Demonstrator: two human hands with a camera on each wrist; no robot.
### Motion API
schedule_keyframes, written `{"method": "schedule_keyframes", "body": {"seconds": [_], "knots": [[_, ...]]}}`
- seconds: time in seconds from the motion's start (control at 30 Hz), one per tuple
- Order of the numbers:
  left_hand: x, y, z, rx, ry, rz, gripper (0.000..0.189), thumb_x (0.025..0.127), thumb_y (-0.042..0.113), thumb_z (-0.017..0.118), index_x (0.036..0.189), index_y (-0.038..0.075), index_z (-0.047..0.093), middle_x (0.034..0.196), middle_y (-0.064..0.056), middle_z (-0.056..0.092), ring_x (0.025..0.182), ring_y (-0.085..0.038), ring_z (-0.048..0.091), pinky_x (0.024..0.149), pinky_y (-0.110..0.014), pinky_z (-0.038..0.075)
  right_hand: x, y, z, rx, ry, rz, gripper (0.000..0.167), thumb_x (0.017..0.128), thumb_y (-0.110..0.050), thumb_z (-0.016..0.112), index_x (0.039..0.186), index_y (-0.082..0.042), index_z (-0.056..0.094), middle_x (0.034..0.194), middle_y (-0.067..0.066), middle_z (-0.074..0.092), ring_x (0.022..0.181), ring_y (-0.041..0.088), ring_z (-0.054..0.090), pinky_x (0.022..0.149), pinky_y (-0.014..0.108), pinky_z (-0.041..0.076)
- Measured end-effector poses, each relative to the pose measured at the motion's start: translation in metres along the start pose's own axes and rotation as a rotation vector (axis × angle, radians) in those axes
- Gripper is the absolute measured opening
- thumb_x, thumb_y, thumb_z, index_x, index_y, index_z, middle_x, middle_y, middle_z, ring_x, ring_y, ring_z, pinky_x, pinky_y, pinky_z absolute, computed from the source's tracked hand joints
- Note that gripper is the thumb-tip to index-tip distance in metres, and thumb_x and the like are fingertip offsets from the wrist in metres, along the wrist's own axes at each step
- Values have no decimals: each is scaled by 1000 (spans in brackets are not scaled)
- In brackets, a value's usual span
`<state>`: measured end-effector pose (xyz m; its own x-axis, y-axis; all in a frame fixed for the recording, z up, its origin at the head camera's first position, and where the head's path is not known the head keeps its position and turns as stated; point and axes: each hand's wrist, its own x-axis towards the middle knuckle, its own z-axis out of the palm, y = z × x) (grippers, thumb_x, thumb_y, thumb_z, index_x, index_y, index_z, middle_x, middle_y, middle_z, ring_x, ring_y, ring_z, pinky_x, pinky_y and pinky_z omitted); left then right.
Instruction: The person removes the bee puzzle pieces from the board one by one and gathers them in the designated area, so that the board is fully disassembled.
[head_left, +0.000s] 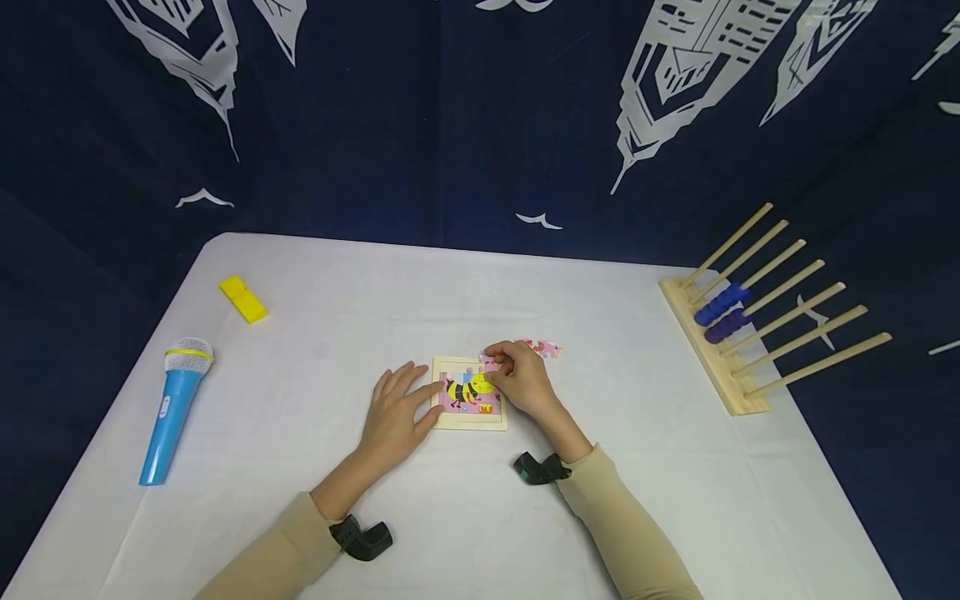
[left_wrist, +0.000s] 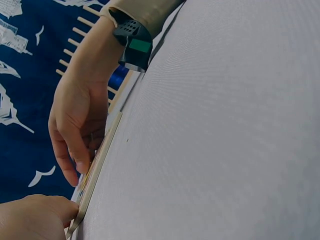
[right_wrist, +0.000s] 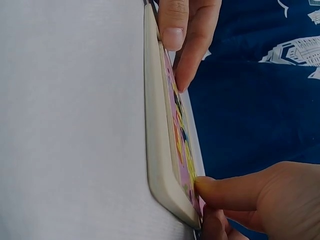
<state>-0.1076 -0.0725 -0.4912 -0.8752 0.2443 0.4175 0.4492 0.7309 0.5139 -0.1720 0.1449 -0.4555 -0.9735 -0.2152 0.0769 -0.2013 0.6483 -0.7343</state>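
A small wooden tray puzzle (head_left: 470,423) with a yellow-and-black bee picture lies flat near the middle of the table. My left hand (head_left: 397,417) rests at its left side, thumb and index finger touching the frame, the other fingers spread. At the upper right corner, my right hand (head_left: 522,382) pinches a pink puzzle piece (head_left: 491,365) between thumb and fingers, partly hidden by them. In the right wrist view, the right thumb (right_wrist: 225,192) lies on the picture's edge. Pink patterned pieces (head_left: 550,349) lie just behind the right hand.
A blue toy microphone (head_left: 171,417) and a yellow block (head_left: 243,300) lie on the left of the white table. At the right stands a wooden peg rack (head_left: 708,350) with blue and purple beads. A dark blue patterned cloth (head_left: 420,125) hangs behind the table.
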Motion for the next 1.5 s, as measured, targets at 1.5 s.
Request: {"method": "schedule_keyframes", "body": {"seconds": [1.5], "knots": [[1, 2, -1, -14, -14, -20, 31, 84, 16, 76, 113, 8, 73, 133, -21, 58, 133, -41, 44, 112, -62, 25, 8, 32, -74, 88, 120, 177, 17, 92, 2, 58, 105, 0, 68, 91, 14, 61, 77, 17, 51, 61, 17, 43]]}}
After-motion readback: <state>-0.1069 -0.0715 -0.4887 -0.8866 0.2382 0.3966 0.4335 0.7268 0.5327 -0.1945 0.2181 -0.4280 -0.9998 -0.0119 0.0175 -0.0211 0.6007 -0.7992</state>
